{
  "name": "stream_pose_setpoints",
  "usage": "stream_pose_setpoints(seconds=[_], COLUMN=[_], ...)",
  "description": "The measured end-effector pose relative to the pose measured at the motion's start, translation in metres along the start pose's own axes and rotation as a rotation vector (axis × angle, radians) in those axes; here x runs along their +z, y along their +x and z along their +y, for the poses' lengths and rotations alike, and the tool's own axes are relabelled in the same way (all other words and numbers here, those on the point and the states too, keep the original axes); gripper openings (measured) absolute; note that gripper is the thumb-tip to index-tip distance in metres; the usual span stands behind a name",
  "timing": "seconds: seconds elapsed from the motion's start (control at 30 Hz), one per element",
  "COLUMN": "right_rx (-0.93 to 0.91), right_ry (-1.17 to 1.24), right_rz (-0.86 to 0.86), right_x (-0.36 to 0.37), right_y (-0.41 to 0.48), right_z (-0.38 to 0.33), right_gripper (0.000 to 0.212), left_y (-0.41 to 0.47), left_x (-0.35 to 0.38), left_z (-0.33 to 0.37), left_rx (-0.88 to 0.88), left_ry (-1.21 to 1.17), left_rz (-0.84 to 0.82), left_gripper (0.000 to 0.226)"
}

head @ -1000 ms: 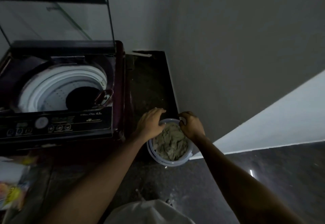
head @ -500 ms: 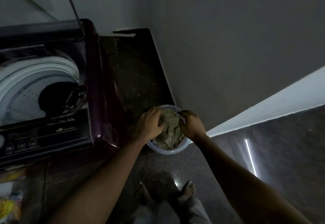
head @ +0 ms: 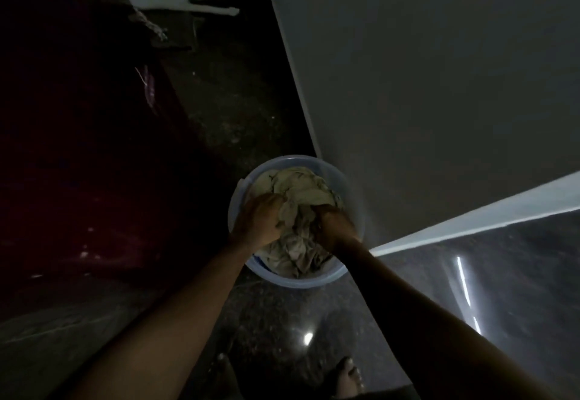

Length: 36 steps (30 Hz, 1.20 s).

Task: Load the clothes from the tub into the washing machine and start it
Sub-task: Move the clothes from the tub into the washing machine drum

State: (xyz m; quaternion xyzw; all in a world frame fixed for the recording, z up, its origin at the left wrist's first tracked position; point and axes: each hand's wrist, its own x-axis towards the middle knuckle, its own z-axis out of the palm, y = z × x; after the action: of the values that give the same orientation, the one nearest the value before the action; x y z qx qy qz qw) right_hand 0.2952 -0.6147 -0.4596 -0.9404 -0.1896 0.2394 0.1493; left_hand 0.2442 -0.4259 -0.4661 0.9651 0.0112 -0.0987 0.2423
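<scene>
A pale blue round tub [head: 309, 280] stands on the dark floor against the wall corner. It is full of crumpled pale greenish clothes [head: 298, 189]. My left hand [head: 260, 221] is pressed into the left side of the pile with its fingers closed on the cloth. My right hand [head: 334, 227] is dug into the right side of the pile, gripping cloth too. Only the dark maroon side of the washing machine [head: 78, 164] shows at the left; its drum and panel are out of frame.
A grey wall [head: 423, 86] rises right behind the tub, with a pale skirting strip [head: 470, 221] running to the right. My bare feet [head: 350, 377] stand on the glossy dark floor below the tub. A narrow dark gap [head: 232, 101] runs between machine and wall.
The view has tilted down and closer to the tub, so the machine's top has left the frame. Both hands went from the tub's rim into the clothes and closed on them.
</scene>
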Motion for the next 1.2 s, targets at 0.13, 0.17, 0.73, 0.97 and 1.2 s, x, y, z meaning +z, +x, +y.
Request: stream_pose_setpoints(seconds=[0.13,0.17,0.73,0.97,1.2], right_rx=[0.051,0.058,0.223,0.065,-0.052], right_ry=[-0.090,-0.082,0.073,0.298,0.339], right_rz=[-0.057,-0.044,-0.074,0.047,0.233], right_x=[0.062,0.072,0.068,-0.003,-0.146], right_y=[0.031,0.035,0.032,-0.001,-0.063], right_z=[0.019,0.022,-0.003,-0.025,-0.071], right_gripper=[0.064,0.053,0.040,0.036,0.013], left_y=[0.009,0.008,-0.004,-0.027,-0.052], left_x=[0.056,0.064,0.057,0.029,-0.103], left_z=[-0.038,-0.045,-0.033,-0.004,0.084], left_rx=[-0.061,-0.076,-0.276,-0.388,-0.415], left_ry=[-0.006,-0.026,-0.191,-0.310,-0.425], left_rz=[-0.038,-0.049,-0.062,-0.091,-0.040], left_gripper=[0.055,0.056,0.051,0.061,0.079])
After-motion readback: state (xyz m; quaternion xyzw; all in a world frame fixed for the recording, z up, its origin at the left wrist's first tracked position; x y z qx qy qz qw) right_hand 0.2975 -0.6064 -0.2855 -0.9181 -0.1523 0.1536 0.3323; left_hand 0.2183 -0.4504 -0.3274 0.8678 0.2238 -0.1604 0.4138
